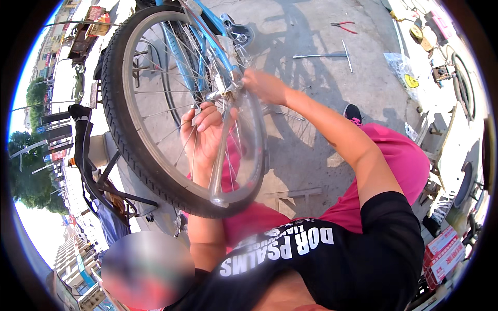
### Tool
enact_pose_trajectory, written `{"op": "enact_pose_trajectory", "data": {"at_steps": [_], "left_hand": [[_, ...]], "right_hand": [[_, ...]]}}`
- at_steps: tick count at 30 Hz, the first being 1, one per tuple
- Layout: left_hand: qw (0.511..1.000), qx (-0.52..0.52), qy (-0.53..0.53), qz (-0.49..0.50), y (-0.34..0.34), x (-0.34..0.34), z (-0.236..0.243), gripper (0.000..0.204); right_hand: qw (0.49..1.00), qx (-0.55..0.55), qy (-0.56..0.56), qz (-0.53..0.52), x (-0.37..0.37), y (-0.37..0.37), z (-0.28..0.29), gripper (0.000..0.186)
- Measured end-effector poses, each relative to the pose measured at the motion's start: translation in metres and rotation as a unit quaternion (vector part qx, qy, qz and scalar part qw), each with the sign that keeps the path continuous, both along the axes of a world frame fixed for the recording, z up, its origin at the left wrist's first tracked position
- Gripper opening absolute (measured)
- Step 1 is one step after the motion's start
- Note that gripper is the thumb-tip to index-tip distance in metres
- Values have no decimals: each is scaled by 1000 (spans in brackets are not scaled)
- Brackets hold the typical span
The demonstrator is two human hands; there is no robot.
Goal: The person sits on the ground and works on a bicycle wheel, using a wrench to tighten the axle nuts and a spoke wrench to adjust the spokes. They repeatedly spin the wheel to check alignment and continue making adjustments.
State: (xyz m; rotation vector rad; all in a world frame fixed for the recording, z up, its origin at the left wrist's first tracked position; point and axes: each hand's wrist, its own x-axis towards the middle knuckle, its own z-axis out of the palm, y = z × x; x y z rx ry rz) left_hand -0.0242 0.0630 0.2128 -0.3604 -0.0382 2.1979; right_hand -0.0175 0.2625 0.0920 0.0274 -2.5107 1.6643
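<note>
A bicycle wheel (115, 106) with a black tyre and thin spokes stands tilted in front of me, fitted to a light blue bicycle frame (217, 47). My left hand (205, 132) is among the spokes just below the hub (226, 92). Its fingers are curled; what they grip, if anything, I cannot make out. A long silver bar (220, 160) runs from the hub toward the near rim, past that hand. My right hand (263, 87) is at the right side of the hub, fingers closed at the axle end, and what they hold is hidden.
On the concrete floor beyond lie red-handled pliers (343, 27) and a T-shaped metal wrench (324, 55). A clear plastic bag (402, 72) is to their right. Red and white boxes (444, 254) and assorted parts line the right side. A black stand-like frame (85, 150) is at the left.
</note>
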Motion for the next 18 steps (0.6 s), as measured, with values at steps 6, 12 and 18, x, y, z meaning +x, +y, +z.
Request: {"op": "enact_pose_trajectory", "data": {"at_steps": [6, 12, 18], "left_hand": [[1000, -19, -5, -10, 1, -5, -2, 21], [999, -30, -15, 1, 0, -2, 2, 17], [998, -20, -61, 15, -4, 0, 6, 20]], "right_hand": [[944, -207, -227, -118, -13, -21, -21, 61], [992, 19, -119, -30, -4, -4, -3, 45], [977, -106, -184, -10, -7, -9, -3, 36]]}}
